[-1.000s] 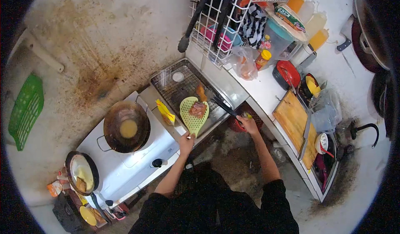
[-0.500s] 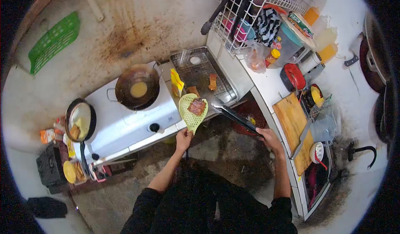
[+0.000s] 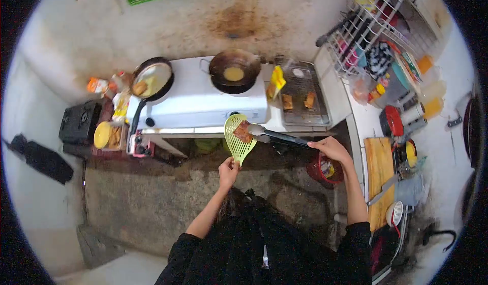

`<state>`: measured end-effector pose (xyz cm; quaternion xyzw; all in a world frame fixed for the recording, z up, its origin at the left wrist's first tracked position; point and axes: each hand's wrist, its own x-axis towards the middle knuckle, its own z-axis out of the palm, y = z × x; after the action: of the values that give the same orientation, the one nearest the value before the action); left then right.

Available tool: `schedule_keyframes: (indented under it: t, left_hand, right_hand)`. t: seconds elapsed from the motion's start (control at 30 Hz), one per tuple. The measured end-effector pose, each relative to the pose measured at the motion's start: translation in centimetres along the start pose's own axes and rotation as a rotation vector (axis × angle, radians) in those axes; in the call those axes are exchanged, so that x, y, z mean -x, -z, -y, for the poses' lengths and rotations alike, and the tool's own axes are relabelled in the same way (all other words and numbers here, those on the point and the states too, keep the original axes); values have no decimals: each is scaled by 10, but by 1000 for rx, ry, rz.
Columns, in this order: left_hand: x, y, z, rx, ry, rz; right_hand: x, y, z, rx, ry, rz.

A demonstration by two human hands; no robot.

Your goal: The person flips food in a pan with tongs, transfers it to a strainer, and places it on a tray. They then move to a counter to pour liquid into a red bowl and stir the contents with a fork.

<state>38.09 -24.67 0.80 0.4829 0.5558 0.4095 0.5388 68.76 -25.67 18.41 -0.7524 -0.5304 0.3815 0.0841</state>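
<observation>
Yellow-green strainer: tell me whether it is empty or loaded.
Loaded: a browned piece of food lies on the yellow-green strainer, which the left hand holds by its handle; the tongs reach in beside the food.

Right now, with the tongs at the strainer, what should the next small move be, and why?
Probably squeeze the tongs onto the food while the left hand steadies the strainer: the tips appear at the food's edge, the strainer lies beneath it, and whether the tongs grip it is unclear.

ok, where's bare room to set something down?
Stovetop, between frying pan and wok; cutting board, upper end, beyond the knife; counter, between plastic bag and board. Crowded: right of the red container, among the bottles.
</observation>
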Motion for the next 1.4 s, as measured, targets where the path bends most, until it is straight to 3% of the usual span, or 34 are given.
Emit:
schedule_keyframes:
  t: [0.17,0.37,0.5,0.73,0.93,1.0,1.33,1.4]
  left_hand:
    - [32,57,13,-151,0,-138]
    - [74,147,41,17,2,-324]
    - [107,223,71,60,26,-427]
    - [174,355,91,19,107,-577]
    - [206,430,128,24,155,-668]
    - [206,451,133,178,136,-732]
    - [165,551,146,276,132,-759]
    - [148,577,145,323,57,-792]
  right_hand:
    - [-22,-43,53,132,79,98]
    - [-16,-116,110,159,220,161]
    - [1,-188,154,-56,254,239]
    - [29,-326,225,-125,311,337]
    - [41,-416,256,-167,275,455]
    - [42,-434,270,-203,248,521]
    - [12,-496,369,-374,216,547]
    - [-11,-516,390,-385,205,353]
